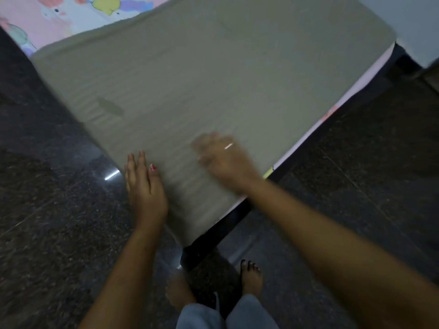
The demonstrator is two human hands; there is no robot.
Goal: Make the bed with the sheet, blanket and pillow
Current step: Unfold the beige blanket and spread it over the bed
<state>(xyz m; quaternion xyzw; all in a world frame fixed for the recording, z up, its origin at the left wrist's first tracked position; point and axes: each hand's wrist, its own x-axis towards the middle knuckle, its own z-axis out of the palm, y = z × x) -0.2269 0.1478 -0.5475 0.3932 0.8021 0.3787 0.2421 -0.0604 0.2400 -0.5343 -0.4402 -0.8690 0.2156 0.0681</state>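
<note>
Blanket [202, 74], grey-beige, lies spread over the bed's foot end, covering most of the patterned pink sheet [47, 22]. Left hand [143, 186] flat, fingers straight, pressing the near corner edge. Right hand [223, 157] motion-blurred on the blanket; grasp state unclear. Best approach: sweep outward from centre, then square the overhang at the dark frame [213, 243]. No readable text or labels. Pillow not visible.

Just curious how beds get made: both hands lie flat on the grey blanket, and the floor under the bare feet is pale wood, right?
Not quite. The floor is dark speckled stone, not pale wood, as the head view shows. The rest holds: the left hand and the motion-blurred right hand lie open on the grey blanket, and the feet are bare.
</note>
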